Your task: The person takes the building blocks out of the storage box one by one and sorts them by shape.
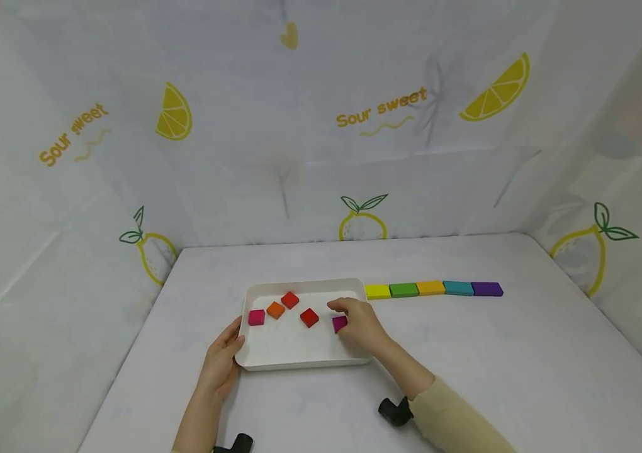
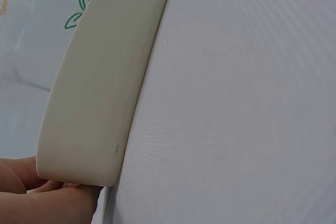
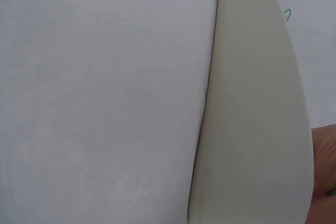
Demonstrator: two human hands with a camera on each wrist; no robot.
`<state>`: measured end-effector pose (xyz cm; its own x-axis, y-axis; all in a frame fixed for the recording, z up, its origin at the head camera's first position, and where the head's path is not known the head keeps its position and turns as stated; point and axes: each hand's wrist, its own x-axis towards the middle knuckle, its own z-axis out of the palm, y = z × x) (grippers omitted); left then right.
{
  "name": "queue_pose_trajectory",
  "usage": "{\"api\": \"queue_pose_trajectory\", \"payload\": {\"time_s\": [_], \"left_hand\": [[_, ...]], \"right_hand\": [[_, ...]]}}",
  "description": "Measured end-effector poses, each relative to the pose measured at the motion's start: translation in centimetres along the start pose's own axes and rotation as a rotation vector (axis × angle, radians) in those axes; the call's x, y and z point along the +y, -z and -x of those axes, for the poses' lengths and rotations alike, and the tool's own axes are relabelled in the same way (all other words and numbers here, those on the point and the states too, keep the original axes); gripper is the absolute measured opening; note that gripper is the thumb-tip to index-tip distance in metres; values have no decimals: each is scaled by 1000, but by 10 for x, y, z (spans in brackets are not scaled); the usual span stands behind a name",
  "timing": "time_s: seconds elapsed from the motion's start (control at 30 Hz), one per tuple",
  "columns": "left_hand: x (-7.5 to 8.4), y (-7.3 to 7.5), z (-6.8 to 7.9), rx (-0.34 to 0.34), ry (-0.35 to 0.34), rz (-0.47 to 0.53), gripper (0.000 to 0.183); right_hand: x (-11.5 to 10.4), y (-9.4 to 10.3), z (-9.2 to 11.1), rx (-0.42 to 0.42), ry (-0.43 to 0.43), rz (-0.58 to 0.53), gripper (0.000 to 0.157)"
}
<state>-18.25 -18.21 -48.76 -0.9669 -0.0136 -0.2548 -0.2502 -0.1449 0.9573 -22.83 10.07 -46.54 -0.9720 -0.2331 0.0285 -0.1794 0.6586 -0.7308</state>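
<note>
A shallow white tray [image 1: 275,360] lies on the table with several small blocks in it. My left hand [image 1: 221,360] grips its left side, the thumb by the rim; in the left wrist view, fingers [image 2: 58,203] wrap the tray's corner. Over the tray's right part, my right hand [image 1: 362,324] pinches a magenta-purple block [image 1: 339,324], partly covered by the hand. Left of it in the tray lie a red block [image 1: 309,318], another red block [image 1: 289,300], an orange block [image 1: 275,310] and a pink block [image 1: 256,318]. The right wrist view shows mostly the tray's outer wall [image 3: 252,119].
Just right of the tray's far corner, a row of blocks runs rightward: yellow [image 1: 378,292], green [image 1: 404,290], light orange [image 1: 431,288], teal [image 1: 459,288] and purple [image 1: 488,289]. White cloth with lemon prints [image 1: 363,225] stands behind the table and at both sides.
</note>
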Motion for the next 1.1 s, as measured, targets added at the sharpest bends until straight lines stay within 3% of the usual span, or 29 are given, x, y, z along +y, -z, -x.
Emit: {"api": "queue_pose_trajectory", "payload": {"time_s": [0.27, 0.63, 1.1], "left_hand": [[0, 0, 0, -2, -2, -6, 55], [-2, 0, 0, 3, 0, -17, 55], [-1, -1, 0, -2, -3, -26, 55]], "right_hand": [[0, -2, 0, -5, 5, 4, 48], [5, -10, 1, -44, 25, -151, 40], [7, -12, -3, -61, 17, -129, 36]]}}
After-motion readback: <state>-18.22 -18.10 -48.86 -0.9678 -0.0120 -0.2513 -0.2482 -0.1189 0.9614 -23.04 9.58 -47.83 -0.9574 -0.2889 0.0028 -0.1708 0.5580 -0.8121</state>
